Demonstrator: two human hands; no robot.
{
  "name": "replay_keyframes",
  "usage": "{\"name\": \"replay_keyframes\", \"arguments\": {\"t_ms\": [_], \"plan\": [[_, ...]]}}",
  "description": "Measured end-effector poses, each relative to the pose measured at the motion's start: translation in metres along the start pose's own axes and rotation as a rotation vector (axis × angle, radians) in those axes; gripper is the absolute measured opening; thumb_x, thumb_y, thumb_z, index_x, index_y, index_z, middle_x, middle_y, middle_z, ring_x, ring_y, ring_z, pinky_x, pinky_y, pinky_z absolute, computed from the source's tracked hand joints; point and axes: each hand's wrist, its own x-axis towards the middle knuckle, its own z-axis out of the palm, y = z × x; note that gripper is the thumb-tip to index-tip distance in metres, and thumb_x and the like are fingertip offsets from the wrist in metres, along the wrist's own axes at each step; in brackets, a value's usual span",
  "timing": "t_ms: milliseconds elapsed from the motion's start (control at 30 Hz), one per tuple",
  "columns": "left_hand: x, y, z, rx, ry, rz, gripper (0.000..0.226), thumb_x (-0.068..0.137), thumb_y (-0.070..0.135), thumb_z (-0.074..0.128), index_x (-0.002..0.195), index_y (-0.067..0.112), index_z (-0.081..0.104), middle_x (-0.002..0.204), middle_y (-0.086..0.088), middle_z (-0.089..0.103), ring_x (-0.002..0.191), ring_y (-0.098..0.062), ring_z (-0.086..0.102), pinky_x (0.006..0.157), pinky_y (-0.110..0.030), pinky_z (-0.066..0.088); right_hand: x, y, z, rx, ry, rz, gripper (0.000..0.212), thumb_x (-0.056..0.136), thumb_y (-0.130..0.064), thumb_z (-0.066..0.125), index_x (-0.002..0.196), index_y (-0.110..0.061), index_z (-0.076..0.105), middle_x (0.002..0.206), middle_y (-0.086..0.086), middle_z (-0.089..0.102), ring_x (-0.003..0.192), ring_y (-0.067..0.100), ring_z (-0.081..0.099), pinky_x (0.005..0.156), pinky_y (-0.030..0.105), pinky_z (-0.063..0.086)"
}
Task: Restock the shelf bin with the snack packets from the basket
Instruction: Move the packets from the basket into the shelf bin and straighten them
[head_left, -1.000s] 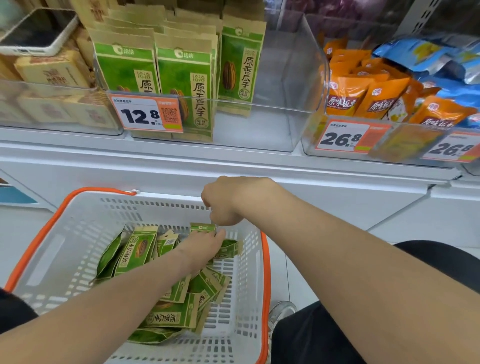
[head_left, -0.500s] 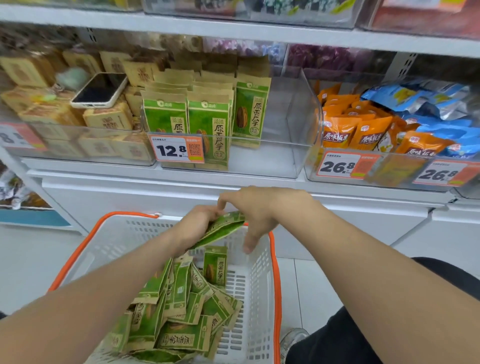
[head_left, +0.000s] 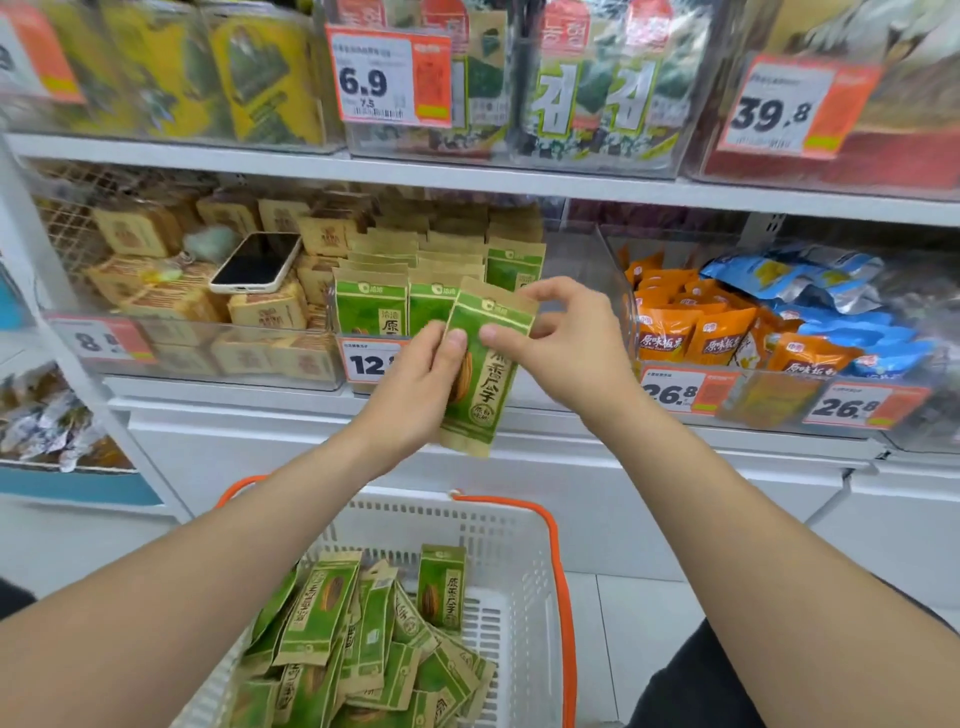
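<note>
1. The left hand (head_left: 415, 384) and right hand (head_left: 566, 348) both pinch one green snack packet (head_left: 483, 374), held upright just in front of the clear shelf bin (head_left: 605, 270) and above the basket (head_left: 563, 571).
2. The step appears to be seating this packet. It would go best kept upright, label forward, and lowered into the free space to the right of the standing rows (head_left: 371, 306) without tipping them.
3. The left thumb and fingers grip the packet's left edge. The right thumb and forefinger pinch near its top right corner. Both forearms reach up and forward.
4. A heap of packets (head_left: 363, 639) remains in the basket, so much restocking is left.
5. A phone (head_left: 257, 262) lies on boxes in the neighbouring bin.
</note>
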Motion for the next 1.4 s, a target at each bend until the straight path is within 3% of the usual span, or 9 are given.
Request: {"name": "replay_keyframes", "arguments": {"t_ms": [133,333,533,667,800,933,1067,1200,1400], "plan": [[0.011,0.024,0.010,0.021,0.196,0.036,0.030,0.114,0.039,0.034,0.097,0.023,0.052,0.091,0.007,0.055,0.083,0.000,0.052,0.076,-0.023,0.042,-0.003,-0.015,0.005,0.366,0.122,0.167,0.044,0.075,-0.048,0.089,0.101,-0.020,0.068,0.087,0.000,0.080,0.086,0.017,0.078,0.086,0.050,0.063],[0.032,0.043,0.012,-0.036,0.233,-0.021,0.037,0.114,0.042,0.031,0.119,0.013,0.055,0.113,-0.001,0.064,0.101,-0.007,0.060,0.083,-0.029,0.046,-0.002,-0.038,0.009,0.771,0.133,0.331,0.016,0.093,-0.024,0.080,0.095,-0.008,0.079,0.092,0.012,0.081,0.091,0.029,0.079,0.081,0.043,0.066],[0.049,0.053,-0.007,0.573,0.214,0.234,0.033,0.110,0.044,0.040,0.097,0.019,0.058,0.092,0.001,0.062,0.085,-0.021,0.057,0.074,-0.038,0.040,0.031,-0.030,0.007,0.538,0.403,0.272,0.015,0.094,-0.026,0.077,0.084,-0.016,0.078,0.080,0.002,0.079,0.081,0.020,0.076,0.083,0.042,0.064],[0.042,0.032,-0.019,0.953,0.317,0.492,0.029,0.095,0.033,0.056,0.120,0.018,0.059,0.122,-0.006,0.052,0.113,-0.030,0.048,0.089,-0.043,0.036,0.050,-0.021,-0.003,0.323,0.569,0.175,0.007,0.100,-0.022,0.069,0.096,-0.017,0.068,0.090,-0.005,0.070,0.082,0.009,0.066,0.078,0.029,0.055],[0.042,0.009,-0.020,1.162,0.149,0.357,0.070,0.093,0.042,0.051,0.154,0.011,0.038,0.163,-0.014,0.032,0.152,-0.038,0.026,0.118,-0.058,0.023,0.068,-0.005,0.004,0.341,0.580,0.272,0.005,0.105,-0.021,0.060,0.103,-0.018,0.061,0.102,-0.002,0.065,0.088,0.011,0.062,0.080,0.029,0.050],[0.048,-0.004,-0.019,1.262,0.116,0.327,0.074,0.096,0.049,0.042,0.159,0.012,0.031,0.163,-0.012,0.035,0.152,-0.039,0.027,0.121,-0.060,0.017,0.085,0.003,0.017,0.348,0.524,0.317,0.012,0.106,-0.019,0.053,0.095,-0.021,0.056,0.106,-0.001,0.063,0.101,0.020,0.061,0.085,0.030,0.046],[0.053,-0.005,-0.019,1.306,0.166,0.366,0.064,0.096,0.048,0.047,0.151,0.014,0.040,0.154,-0.010,0.043,0.140,-0.038,0.038,0.114,-0.059,0.023,0.099,0.014,0.029,0.412,0.405,0.480,0.017,0.106,-0.013,0.043,0.122,-0.013,0.050,0.117,0.004,0.053,0.101,0.024,0.053,0.085,0.027,0.040],[0.055,-0.009,-0.016,1.338,0.200,0.379,0.062,0.095,0.046,0.048,0.148,0.015,0.042,0.150,-0.009,0.046,0.134,-0.037,0.043,0.111,-0.058,0.025,0.108,0.016,0.030,0.516,0.281,0.547,0.063,0.104,-0.011,0.038,0.161,-0.015,0.012,0.150,0.009,0.042,0.130,0.030,0.049,0.114,0.043,0.041],[0.056,-0.010,-0.016,1.325,0.228,0.394,0.061,0.094,0.046,0.048,0.147,0.015,0.043,0.149,-0.009,0.046,0.134,-0.037,0.043,0.111,-0.058,0.025,0.109,0.017,0.028,0.151,0.246,0.221,0.017,0.098,-0.009,0.059,0.115,-0.012,0.060,0.108,0.005,0.067,0.108,0.028,0.067,0.089,0.036,0.054]]}}
